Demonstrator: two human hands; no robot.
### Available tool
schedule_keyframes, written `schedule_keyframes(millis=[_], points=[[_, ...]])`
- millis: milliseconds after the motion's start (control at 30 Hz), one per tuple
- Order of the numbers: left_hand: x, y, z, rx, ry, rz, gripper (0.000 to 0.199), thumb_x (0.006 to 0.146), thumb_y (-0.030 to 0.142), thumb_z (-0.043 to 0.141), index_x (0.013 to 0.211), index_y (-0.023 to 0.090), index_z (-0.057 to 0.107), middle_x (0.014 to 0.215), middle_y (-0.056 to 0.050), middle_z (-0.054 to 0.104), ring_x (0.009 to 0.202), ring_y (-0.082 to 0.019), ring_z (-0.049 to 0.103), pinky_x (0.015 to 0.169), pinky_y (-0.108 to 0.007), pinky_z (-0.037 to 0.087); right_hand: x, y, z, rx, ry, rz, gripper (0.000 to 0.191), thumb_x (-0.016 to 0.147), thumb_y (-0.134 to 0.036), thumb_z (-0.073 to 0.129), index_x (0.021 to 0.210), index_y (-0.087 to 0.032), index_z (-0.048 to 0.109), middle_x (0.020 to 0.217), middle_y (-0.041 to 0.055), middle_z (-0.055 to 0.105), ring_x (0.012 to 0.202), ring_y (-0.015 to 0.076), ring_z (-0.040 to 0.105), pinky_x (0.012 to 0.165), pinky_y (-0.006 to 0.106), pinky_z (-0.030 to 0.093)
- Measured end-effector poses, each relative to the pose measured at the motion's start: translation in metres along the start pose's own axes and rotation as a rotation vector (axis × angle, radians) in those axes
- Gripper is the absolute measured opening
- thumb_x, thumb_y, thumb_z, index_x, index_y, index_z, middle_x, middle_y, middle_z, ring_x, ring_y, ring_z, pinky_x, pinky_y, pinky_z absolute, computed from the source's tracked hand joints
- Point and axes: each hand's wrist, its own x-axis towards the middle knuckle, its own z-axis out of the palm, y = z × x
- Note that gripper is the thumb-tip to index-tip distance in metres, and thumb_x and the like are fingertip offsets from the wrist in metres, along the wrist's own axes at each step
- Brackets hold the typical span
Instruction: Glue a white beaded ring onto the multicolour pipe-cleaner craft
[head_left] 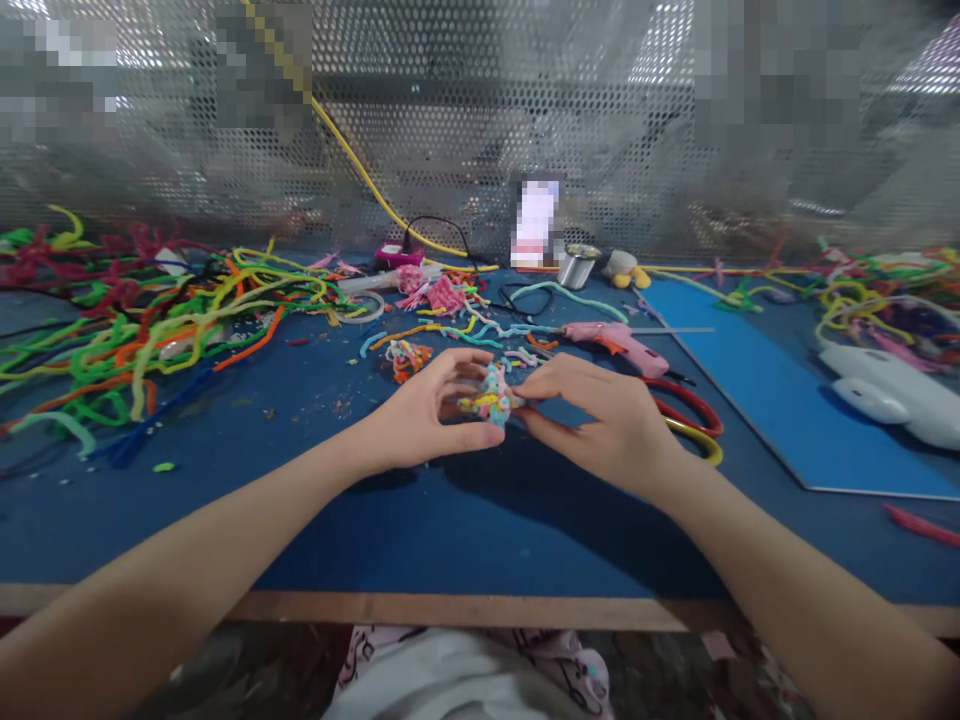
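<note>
Above the near middle of the table is a small clump of twisted pipe cleaners [491, 402] in pale blue, pink and yellow. My left hand [424, 415] curls around it from the left, thumb below and fingers behind. From the right, my right hand [611, 420] pinches the clump's pink side between thumb and forefinger. Just behind my left hand lies a second small multicoloured clump [406, 360] on the table. A pink glue gun [619, 345] with a clear glue stick rests beyond my right hand, and red and yellow curved handles [694, 415] show beside that hand.
Tangled pipe cleaners [202, 320] cover the left side, with another heap [885, 295] at far right. A blue board [772, 400] and a white device [892, 395] lie right. A phone [535, 225] and metal tin [578, 267] stand at the back, before a perforated metal panel [480, 130].
</note>
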Motion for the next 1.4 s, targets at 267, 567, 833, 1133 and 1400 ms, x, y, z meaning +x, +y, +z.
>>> schedule_keyframes(millis=[267,567,833,1133,1400], points=[[0.003,-0.001,0.005,-0.144,0.081,-0.122,0.066,0.067,0.027,0.086,0.127,0.018,0.061,0.111,-0.008,0.072,0.098,-0.019,0.068,0.091,-0.034,0.054,-0.009,0.003,0.012,-0.084,0.087,0.044,0.006,0.089,-0.021,0.065,0.085,-0.021,0.061,0.079,0.0016,0.071,0.071,0.0134,0.066,0.068,0.025,0.052],[0.001,-0.006,0.001,0.037,0.068,0.041,0.049,0.080,0.027,0.076,0.122,0.023,0.053,0.116,-0.007,0.063,0.093,-0.015,0.066,0.085,-0.030,0.057,-0.002,-0.003,0.011,-0.023,0.062,0.193,0.016,0.085,-0.028,0.071,0.098,-0.021,0.066,0.087,0.0039,0.073,0.076,0.0163,0.067,0.074,0.029,0.054],[0.007,-0.009,-0.010,0.153,-0.044,-0.022,0.037,0.076,0.031,0.079,0.107,0.016,0.067,0.102,-0.006,0.073,0.095,-0.019,0.070,0.084,-0.032,0.058,0.000,-0.002,0.014,0.056,-0.069,0.256,0.007,0.084,-0.018,0.065,0.089,-0.020,0.069,0.082,0.0028,0.073,0.072,0.0144,0.067,0.070,0.026,0.055],[0.008,-0.006,-0.013,0.391,-0.040,0.056,0.016,0.081,0.023,0.073,0.093,0.013,0.077,0.091,-0.006,0.077,0.083,-0.016,0.071,0.076,-0.026,0.056,-0.003,-0.002,0.015,0.158,-0.180,0.457,0.018,0.084,-0.021,0.063,0.101,-0.019,0.066,0.080,0.0015,0.074,0.070,0.0154,0.070,0.068,0.026,0.055],[0.006,0.000,-0.014,0.608,-0.116,0.185,0.011,0.087,0.021,0.066,0.093,0.016,0.073,0.089,-0.004,0.074,0.081,-0.014,0.068,0.076,-0.025,0.051,-0.004,-0.004,0.015,0.046,-0.175,0.511,0.016,0.081,-0.018,0.060,0.092,-0.020,0.071,0.064,-0.0020,0.065,0.057,0.0128,0.058,0.054,0.023,0.043]])
